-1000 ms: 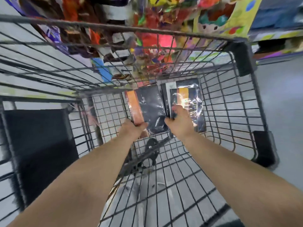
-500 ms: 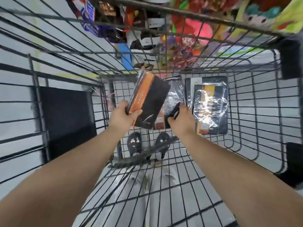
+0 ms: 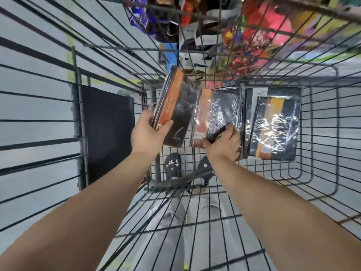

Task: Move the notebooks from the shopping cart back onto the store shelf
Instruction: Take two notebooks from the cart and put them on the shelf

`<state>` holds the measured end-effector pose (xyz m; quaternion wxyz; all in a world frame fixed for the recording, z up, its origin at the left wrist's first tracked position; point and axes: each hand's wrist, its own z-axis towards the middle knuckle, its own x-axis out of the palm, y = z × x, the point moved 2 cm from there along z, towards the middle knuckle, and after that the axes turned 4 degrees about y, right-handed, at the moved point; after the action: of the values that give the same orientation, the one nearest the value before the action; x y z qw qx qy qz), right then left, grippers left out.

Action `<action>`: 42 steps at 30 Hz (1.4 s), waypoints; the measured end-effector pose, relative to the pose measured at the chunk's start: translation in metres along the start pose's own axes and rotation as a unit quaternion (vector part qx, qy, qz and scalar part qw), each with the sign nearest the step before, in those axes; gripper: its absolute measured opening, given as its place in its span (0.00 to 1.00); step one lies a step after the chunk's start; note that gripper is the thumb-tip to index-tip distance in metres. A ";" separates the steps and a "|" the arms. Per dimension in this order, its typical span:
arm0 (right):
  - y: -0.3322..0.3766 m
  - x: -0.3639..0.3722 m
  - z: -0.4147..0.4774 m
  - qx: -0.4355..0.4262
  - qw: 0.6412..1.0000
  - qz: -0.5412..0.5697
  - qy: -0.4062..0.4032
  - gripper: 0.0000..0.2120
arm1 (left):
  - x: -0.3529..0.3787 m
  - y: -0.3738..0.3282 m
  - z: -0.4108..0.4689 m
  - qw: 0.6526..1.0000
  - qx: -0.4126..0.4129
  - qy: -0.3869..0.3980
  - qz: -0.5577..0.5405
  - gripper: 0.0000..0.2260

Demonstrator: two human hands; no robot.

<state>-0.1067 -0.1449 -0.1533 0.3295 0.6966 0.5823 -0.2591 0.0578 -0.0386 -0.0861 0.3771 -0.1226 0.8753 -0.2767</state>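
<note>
Both my arms reach down into a wire shopping cart (image 3: 320, 145). My left hand (image 3: 146, 133) grips the lower corner of a black notebook with an orange spine (image 3: 175, 106), lifted and tilted off the cart floor. My right hand (image 3: 222, 145) is closed on the lower edge of a second plastic-wrapped black and orange notebook (image 3: 220, 112), also raised. A stack of wrapped notebooks (image 3: 273, 124) lies flat on the cart floor to the right. The store shelf (image 3: 244, 36) shows blurred and colourful beyond the cart's far wall.
The cart's wire walls rise on the left, far and right sides. A black panel (image 3: 107, 132) stands at the cart's left end. Through the wire floor I see my two dark shoes (image 3: 173, 165) and the grey store floor.
Both hands have taken hold of a notebook each and lifted them off the cart floor. The view has tipped downward and closer to the cart.
</note>
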 end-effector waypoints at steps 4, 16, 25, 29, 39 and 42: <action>0.004 0.001 0.000 0.135 0.988 0.066 0.021 0.53 | 0.000 0.007 0.002 1.000 -0.006 -0.018 0.000 0.13; -0.004 -0.086 -0.070 -0.055 0.989 0.110 0.087 0.17 | -0.049 -0.041 -0.064 0.997 0.019 -0.034 -0.059 0.17; -0.064 -0.190 -0.144 -0.010 0.943 0.330 -0.036 0.19 | -0.083 -0.111 -0.141 0.991 0.074 0.003 -0.113 0.11; -0.104 -0.228 -0.164 -0.001 0.908 0.406 -0.107 0.08 | -0.067 -0.152 -0.174 0.985 0.118 0.033 -0.122 0.09; -0.264 -0.324 -0.161 0.001 0.864 0.469 -0.182 0.09 | 0.057 -0.230 -0.279 0.975 0.171 0.090 -0.108 0.13; -0.316 -0.358 -0.158 -0.013 0.851 0.486 -0.196 0.07 | 0.104 -0.251 -0.316 0.971 0.182 0.097 -0.119 0.13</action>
<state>-0.4881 -0.2216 0.1661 0.5295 0.8213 0.0959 -0.1894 -0.2417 -0.1635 0.1747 0.2707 -0.1276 0.8220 -0.4846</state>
